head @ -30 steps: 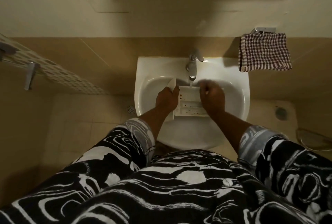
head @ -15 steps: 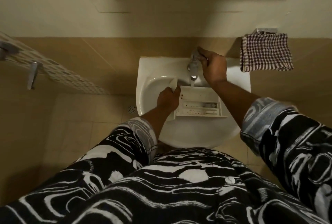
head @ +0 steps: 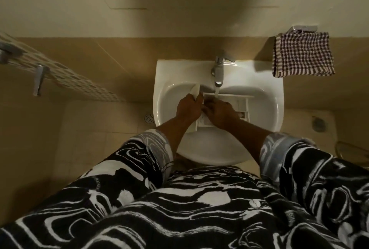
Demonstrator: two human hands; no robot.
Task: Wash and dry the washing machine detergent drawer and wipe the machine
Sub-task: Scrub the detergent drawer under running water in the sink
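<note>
The white detergent drawer (head: 240, 102) lies across the basin of the white sink (head: 265, 89), under the chrome tap (head: 218, 72). Water runs from the tap onto the drawer's far edge. My left hand (head: 188, 108) grips the drawer's left end, where its front panel sticks up above my fingers. My right hand (head: 219, 114) rests on top of the drawer's compartments, fingers reaching left toward my left hand and hiding the drawer's middle. The washing machine is out of view.
A checked towel (head: 303, 58) hangs on the wall to the right of the sink. A perforated rack (head: 65, 78) with a metal bracket juts out at the left. Floor drains (head: 148, 118) lie on the tiled floor beside the sink.
My right hand has left the tap handle and come back down onto the drawer. Water flows more strongly now. My left hand keeps its grip on the drawer's left end.
</note>
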